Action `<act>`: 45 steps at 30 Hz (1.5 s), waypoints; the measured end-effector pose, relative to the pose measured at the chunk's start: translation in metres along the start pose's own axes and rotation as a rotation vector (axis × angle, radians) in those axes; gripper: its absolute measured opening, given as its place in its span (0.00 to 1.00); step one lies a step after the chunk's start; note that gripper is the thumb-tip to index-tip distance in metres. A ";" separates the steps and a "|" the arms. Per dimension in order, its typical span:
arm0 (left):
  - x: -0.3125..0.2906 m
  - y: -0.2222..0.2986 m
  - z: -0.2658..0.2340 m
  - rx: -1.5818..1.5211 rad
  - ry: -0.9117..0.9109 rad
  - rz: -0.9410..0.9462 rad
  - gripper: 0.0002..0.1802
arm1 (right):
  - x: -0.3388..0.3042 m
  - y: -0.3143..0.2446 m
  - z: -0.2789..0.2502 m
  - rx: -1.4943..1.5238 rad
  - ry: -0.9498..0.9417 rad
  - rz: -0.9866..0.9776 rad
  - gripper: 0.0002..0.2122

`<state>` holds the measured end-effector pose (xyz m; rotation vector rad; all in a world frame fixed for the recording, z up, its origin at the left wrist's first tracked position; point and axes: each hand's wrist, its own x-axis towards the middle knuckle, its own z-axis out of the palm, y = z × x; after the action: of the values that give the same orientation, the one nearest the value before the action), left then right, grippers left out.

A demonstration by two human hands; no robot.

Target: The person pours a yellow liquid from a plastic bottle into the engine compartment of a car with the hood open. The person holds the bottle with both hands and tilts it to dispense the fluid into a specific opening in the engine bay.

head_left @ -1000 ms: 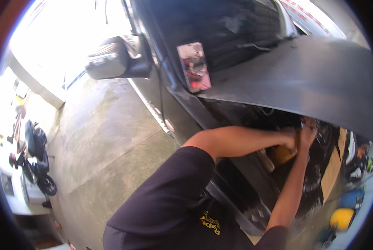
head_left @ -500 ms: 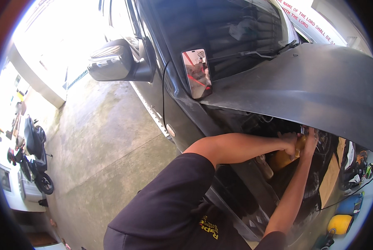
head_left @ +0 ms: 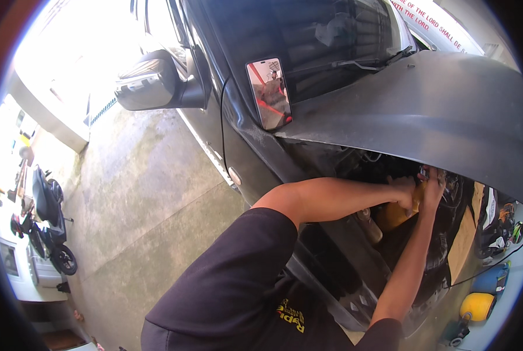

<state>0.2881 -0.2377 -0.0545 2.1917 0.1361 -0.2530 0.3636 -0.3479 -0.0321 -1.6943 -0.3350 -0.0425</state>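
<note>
Both my arms reach under the raised hood [head_left: 390, 120] of a dark car, into its front end. My left hand [head_left: 403, 193] has its fingers curled round a yellow-brown part [head_left: 393, 217] whose kind I cannot make out. Right beside it, my right hand [head_left: 432, 186] is closed by the upper end of that part. A small shiny piece shows at its fingertips, too small to name. Below my left wrist is a pale, rounded cylinder [head_left: 369, 227]. Shadow and my hands hide much of what lies deeper inside.
A phone [head_left: 269, 93] leans upright at the windshield's lower corner. The side mirror [head_left: 150, 82] juts out at left. A tan board [head_left: 465, 240] stands right of my right arm. A yellow container [head_left: 478, 306] and a cable are at right, parked motorcycles [head_left: 48, 219] far left.
The whole view has shifted slightly, with car and phone a little higher and further left. Both hands stay together at the yellow-brown part, my left fingers slightly repositioned.
</note>
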 end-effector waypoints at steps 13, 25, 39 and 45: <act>-0.010 0.006 -0.007 0.003 -0.098 -0.024 0.70 | 0.010 0.017 -0.010 -0.133 0.056 0.042 0.10; 0.039 -0.049 0.016 -0.088 -0.089 0.153 0.64 | 0.009 0.018 0.012 -0.180 0.025 -0.117 0.24; 0.041 -0.054 0.013 -0.119 -0.174 0.171 0.57 | -0.003 -0.001 0.014 -0.235 0.099 0.030 0.25; 0.043 -0.069 0.008 -0.129 -0.178 0.169 0.54 | -0.003 0.006 0.019 -0.350 0.093 -0.001 0.26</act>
<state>0.3158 -0.2029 -0.1232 2.0285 -0.1287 -0.3330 0.3589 -0.3307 -0.0411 -2.0304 -0.2689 -0.1898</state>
